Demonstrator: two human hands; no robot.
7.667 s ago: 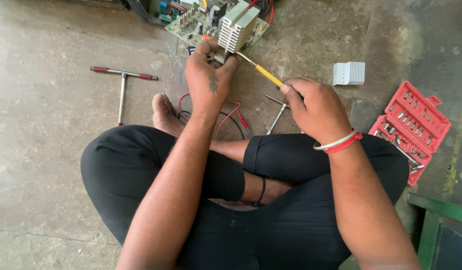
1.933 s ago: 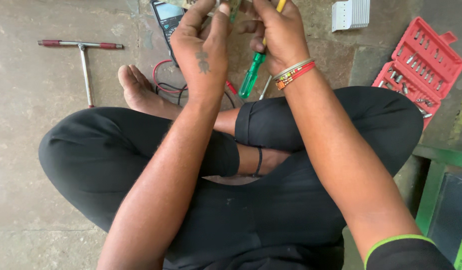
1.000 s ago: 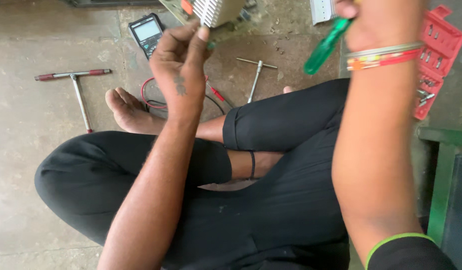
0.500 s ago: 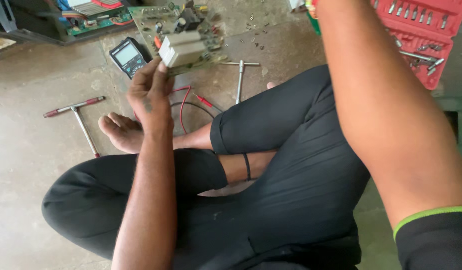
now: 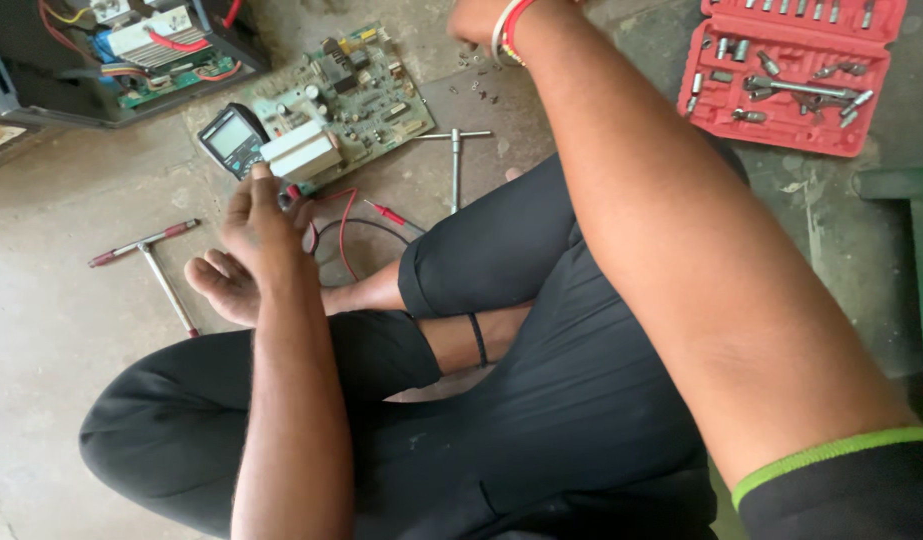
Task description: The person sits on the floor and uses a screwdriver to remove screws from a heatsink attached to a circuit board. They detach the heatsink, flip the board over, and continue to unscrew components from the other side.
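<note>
My left hand point(image 5: 264, 218) reaches forward over my crossed legs, its fingertips on the near edge of a white finned block point(image 5: 301, 155). The block rests on a green circuit board point(image 5: 366, 85) lying on the concrete floor. A dark handheld multimeter point(image 5: 231, 138) sits right beside the block, and its red and black leads point(image 5: 353, 215) curl next to my bare foot. My right arm stretches to the top of the view. Only the heel of my right hand point(image 5: 473, 14) and the bangled wrist show; its fingers are cut off by the frame edge.
A red case of sockets and bits point(image 5: 791, 70) lies open at the upper right. One T-handle wrench point(image 5: 153, 262) lies left of my foot, another point(image 5: 454, 160) by my knee. An opened electronics unit point(image 5: 131, 45) sits top left, small screws point(image 5: 478, 88) beyond the board, a green frame point(image 5: 916, 210) right.
My left hand has lowered the white block onto the circuit board. My right hand has swung up and away past the top edge, and the green screwdriver it held is out of sight.
</note>
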